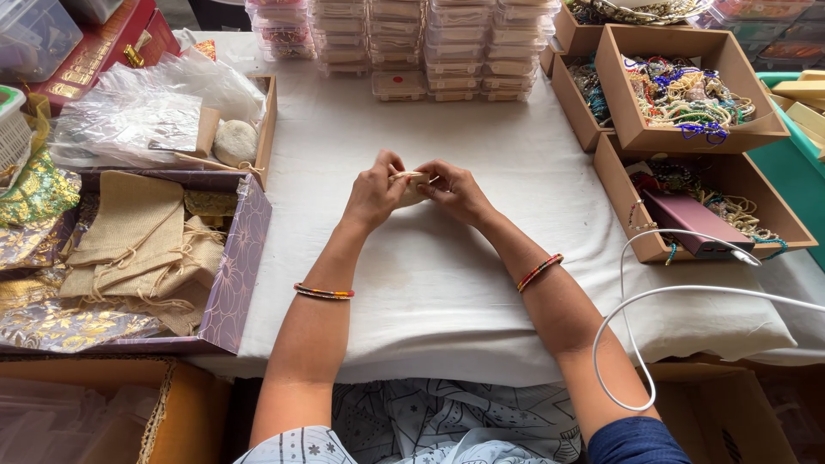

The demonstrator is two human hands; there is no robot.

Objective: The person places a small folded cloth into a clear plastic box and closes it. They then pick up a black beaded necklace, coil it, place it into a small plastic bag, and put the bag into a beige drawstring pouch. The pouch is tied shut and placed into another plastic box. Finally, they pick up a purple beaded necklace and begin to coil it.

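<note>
- A person's left hand (375,191) and right hand (454,191) meet over a white cloth (447,283), fingertips pinching a small beige pouch (412,187) between them.
- The pouch's long axis runs hand to hand, its drawstring top uppermost; both hands are equally close.
- More burlap pouches (137,249) lie well to the left of the grip.

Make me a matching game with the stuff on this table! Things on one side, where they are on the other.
Things:
1. small beige pouch
2. burlap bags
3. white cable
4. stacked clear boxes

Places:
A. far edge of the table
B. purple box on the left
C. between the left hand and right hand
D. right side, by the brown boxes

Pairs: 1-C, 2-B, 3-D, 4-A
</note>
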